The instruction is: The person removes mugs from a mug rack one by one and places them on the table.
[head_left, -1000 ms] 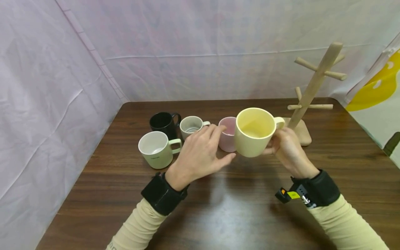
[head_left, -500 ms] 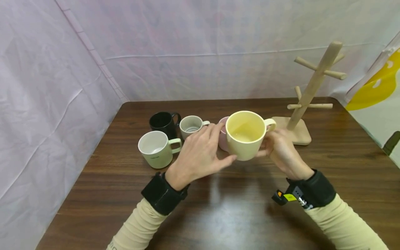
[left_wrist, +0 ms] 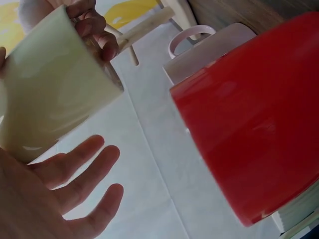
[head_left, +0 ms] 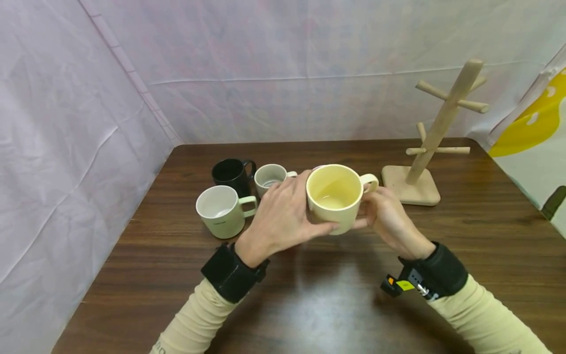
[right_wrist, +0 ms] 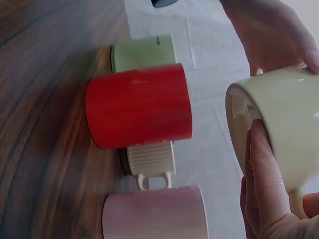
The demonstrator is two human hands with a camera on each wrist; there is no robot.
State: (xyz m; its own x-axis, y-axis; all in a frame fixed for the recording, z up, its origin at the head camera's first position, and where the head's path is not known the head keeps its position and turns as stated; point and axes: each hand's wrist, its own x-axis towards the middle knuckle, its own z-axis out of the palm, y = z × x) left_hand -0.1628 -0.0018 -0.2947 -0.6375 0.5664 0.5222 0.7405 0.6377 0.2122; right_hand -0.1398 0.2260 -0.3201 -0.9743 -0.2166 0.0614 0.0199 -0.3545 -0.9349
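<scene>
A pale yellow mug (head_left: 333, 201) is held above the table by my right hand (head_left: 391, 216), thumb at its handle and fingers against its base in the right wrist view. My left hand (head_left: 283, 214) is at the mug's other side. Its thumb lies along the mug, while its other fingers stretch out straight and spread in the left wrist view. Behind the left hand stands a red mug (right_wrist: 139, 107), hidden in the head view. A pink mug (right_wrist: 154, 214) is almost wholly covered by the yellow one from above.
A light green mug (head_left: 221, 214), a black mug (head_left: 232, 174) and a small ribbed off-white mug (head_left: 269, 177) stand on the brown table (head_left: 146, 275) at left. Back right, a wooden mug tree (head_left: 435, 132) rises with bare pegs. White cloth (head_left: 283, 59) hangs behind.
My right hand has carried the yellow mug leftward and slightly nearer, until it meets my left hand. The left hand has hardly moved.
</scene>
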